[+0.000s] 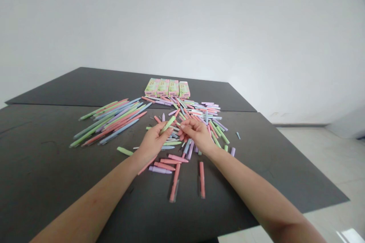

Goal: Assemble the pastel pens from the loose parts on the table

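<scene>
Over the middle of the pile, my left hand (154, 138) pinches a light green pen barrel (168, 123), which tilts up to the right. My right hand (196, 132) is close beside it, fingertips pressed together around a small pale greenish piece, too small to name. Beneath and around both hands lie loose pen parts in pink, green, lilac and blue, with thin white refills (170, 140) among them. Nearer to me are a lilac barrel (160, 169), several pink barrels (164, 166) and two pink pieces with clear ends, one of them a pink tube (202, 178).
Long pens (114, 121) in several colours lie in a bundle on the left. Small pink and green boxes (162, 87) stand in a row at the back. A small blue piece (238, 135) lies apart at right on the dark table (57, 182). Behind is a white wall.
</scene>
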Motion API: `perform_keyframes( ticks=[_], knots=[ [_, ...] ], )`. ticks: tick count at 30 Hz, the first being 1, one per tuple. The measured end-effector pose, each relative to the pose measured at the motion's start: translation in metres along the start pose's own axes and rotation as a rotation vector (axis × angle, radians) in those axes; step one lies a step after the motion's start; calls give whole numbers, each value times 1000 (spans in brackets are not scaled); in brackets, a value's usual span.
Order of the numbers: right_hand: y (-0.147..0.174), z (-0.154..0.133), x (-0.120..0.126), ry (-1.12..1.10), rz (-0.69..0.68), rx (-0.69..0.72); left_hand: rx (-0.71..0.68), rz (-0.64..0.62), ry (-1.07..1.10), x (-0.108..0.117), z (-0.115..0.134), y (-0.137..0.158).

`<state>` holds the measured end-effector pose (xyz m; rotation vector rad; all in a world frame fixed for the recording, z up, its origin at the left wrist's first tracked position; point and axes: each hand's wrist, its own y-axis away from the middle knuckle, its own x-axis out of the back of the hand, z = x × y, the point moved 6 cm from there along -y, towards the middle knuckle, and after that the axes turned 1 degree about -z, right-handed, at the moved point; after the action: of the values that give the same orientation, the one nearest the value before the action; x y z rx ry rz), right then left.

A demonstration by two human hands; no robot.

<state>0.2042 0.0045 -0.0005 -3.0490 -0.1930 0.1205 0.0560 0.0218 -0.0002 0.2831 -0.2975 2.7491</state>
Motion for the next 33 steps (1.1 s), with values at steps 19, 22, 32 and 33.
perform_keyframes(
  ticks=[19, 22, 32, 33],
  knots=[
    [2, -13, 10, 224, 4, 84, -165, -10, -418, 8, 7, 1],
    [1, -7, 8, 239, -33, 48, -192, -20, -454, 8, 9, 2],
    [-3, 13, 6, 173, -85, -69, -199, -6, -594, 6, 13, 3],
    [-3, 14, 5, 163, -91, -77, -197, -8, -603, 6, 13, 3]
  ],
)
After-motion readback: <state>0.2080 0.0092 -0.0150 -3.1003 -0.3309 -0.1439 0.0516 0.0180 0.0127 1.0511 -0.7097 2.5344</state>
